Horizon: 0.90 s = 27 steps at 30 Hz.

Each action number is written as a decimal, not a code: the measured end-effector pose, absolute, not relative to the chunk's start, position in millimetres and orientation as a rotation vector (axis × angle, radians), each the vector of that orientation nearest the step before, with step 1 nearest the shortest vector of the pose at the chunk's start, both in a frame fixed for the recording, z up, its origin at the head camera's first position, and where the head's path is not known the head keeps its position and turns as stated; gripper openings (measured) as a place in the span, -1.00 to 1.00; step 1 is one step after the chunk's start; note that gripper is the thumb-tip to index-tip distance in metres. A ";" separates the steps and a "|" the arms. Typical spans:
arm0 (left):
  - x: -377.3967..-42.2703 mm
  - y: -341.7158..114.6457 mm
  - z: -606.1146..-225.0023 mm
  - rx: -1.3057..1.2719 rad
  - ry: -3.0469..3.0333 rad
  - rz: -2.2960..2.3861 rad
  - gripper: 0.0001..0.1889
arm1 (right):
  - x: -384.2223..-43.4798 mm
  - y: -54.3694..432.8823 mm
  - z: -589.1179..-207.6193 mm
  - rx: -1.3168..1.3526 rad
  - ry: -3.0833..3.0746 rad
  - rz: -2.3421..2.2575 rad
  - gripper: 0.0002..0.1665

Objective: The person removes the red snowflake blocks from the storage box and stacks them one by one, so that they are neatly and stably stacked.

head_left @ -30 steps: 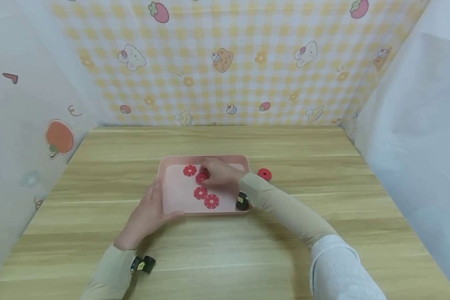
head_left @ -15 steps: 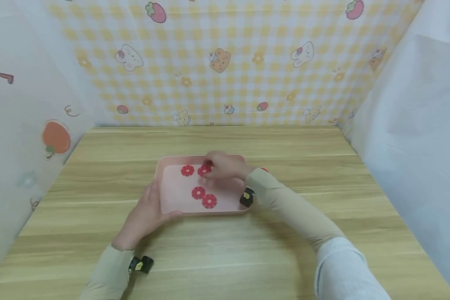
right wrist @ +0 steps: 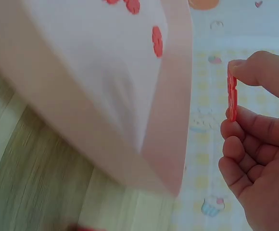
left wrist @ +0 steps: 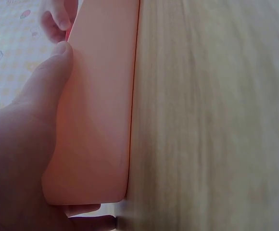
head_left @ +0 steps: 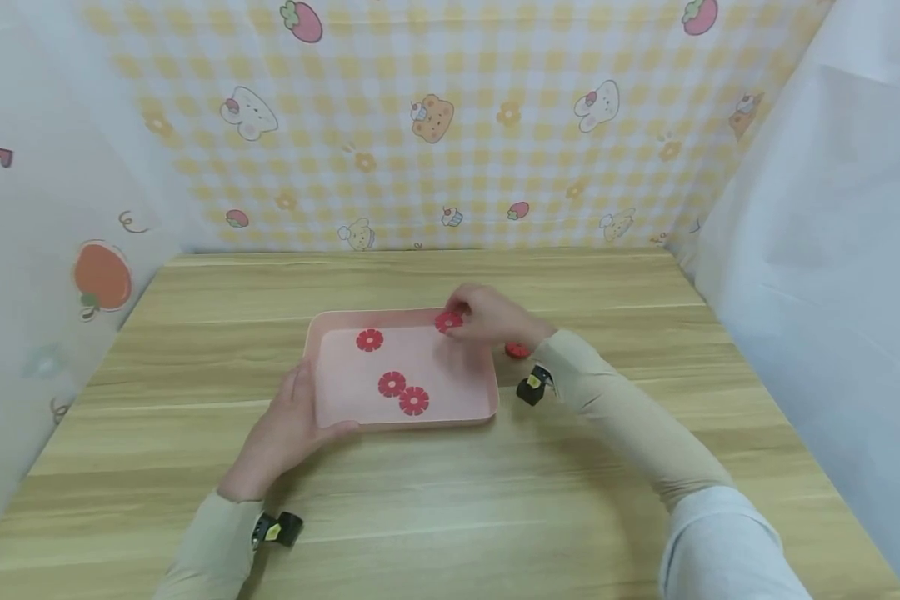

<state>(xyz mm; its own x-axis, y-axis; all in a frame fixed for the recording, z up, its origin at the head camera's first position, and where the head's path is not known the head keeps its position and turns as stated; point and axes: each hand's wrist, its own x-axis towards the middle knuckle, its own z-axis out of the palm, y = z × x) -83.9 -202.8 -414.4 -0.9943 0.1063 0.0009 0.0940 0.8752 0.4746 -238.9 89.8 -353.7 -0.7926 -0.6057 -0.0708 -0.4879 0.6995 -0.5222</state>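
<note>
A shallow pink tray (head_left: 345, 379) sits on the wooden table. At its near-left corner my left hand (head_left: 279, 433) grips it, thumb along the front rim and fingers along the left side. Between thumb and fingertips my right hand (head_left: 491, 317) pinches a red notched disc (right wrist: 232, 92) with a small centre hole, on edge in the right wrist view. This hand is over the tray's back-right corner. Three similar discs lie flat in the tray: one disc (head_left: 370, 340) towards the back, and a front pair, disc (head_left: 392, 384) and disc (head_left: 414, 401), edges meeting.
Just right of the tray, more red disc material (head_left: 517, 350) rests on the table (head_left: 435, 517), partly covered by my right wrist. A checked cloth (head_left: 390, 167) hangs behind the table, with pale sheets at both sides.
My right hand has lifted the pinched disc from the tray's middle and carried it right and back to the far-right corner. The left hand keeps its place on the tray.
</note>
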 end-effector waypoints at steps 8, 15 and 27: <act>-84.1 -204.1 -414.9 0.165 3.011 0.754 0.34 | -239.9 124.2 -358.4 -0.813 2.727 -0.747 -0.64; -85.7 -205.1 -415.5 0.172 3.012 0.764 0.35 | -239.4 151.9 -367.5 -0.751 2.767 -0.741 -0.62; -84.5 -203.4 -412.8 0.182 3.019 0.743 0.33 | -232.9 186.7 -388.9 -0.708 2.779 -0.675 -0.66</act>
